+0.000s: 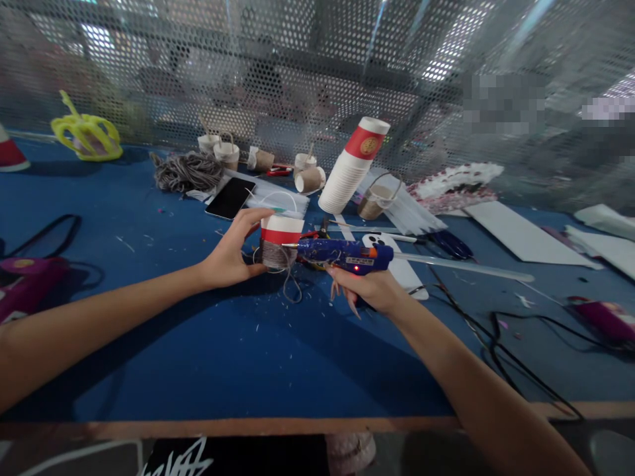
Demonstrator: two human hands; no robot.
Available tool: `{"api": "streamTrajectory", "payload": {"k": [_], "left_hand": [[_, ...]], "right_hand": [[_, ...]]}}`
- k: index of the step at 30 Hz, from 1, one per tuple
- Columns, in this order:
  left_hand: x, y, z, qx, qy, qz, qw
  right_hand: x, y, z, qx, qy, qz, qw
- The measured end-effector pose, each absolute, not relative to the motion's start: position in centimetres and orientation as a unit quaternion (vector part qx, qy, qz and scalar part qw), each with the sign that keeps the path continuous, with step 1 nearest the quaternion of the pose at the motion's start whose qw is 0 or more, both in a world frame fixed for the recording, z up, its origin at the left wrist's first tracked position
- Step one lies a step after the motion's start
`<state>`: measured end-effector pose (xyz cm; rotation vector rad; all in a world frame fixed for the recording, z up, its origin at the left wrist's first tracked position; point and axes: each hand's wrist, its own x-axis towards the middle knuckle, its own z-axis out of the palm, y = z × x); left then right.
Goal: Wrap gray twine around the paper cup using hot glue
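Note:
My left hand (pixel 233 254) is closed around the side of a red and white paper cup (pixel 281 236). Grey yarn (pixel 276 256) is wound around one end of the cup, and a loose loop of it hangs below. In my right hand (pixel 367 287) is a blue hot glue gun (pixel 342 254), its red light lit and a long clear glue stick (pixel 464 266) sticking out of the back. The metal nozzle points left and sits at the yarn-wrapped side of the cup; whether it touches cannot be made out.
Behind the cup lie a phone (pixel 231 198), a grey yarn bundle (pixel 186 172) and several small wrapped cups. A tall leaning cup stack (pixel 353 165) stands at the back. Black cables (pixel 501 337) cross the right side; a purple bag (pixel 30 281) is at the left. Perforated metal (pixel 297 73) rises behind.

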<state>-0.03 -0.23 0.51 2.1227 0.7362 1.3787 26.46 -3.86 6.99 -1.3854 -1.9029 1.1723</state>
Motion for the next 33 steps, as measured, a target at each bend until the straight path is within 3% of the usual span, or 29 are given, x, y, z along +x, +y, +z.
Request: {"api": "streamTrajectory", "payload": {"k": [33], "left_hand": [[0.12,0.07,0.09,0.742,0.240,0.537,0.320]], "right_hand": [[27.24,-3.58,6.69,-0.500,-0.701,0.432,0.269]]}}
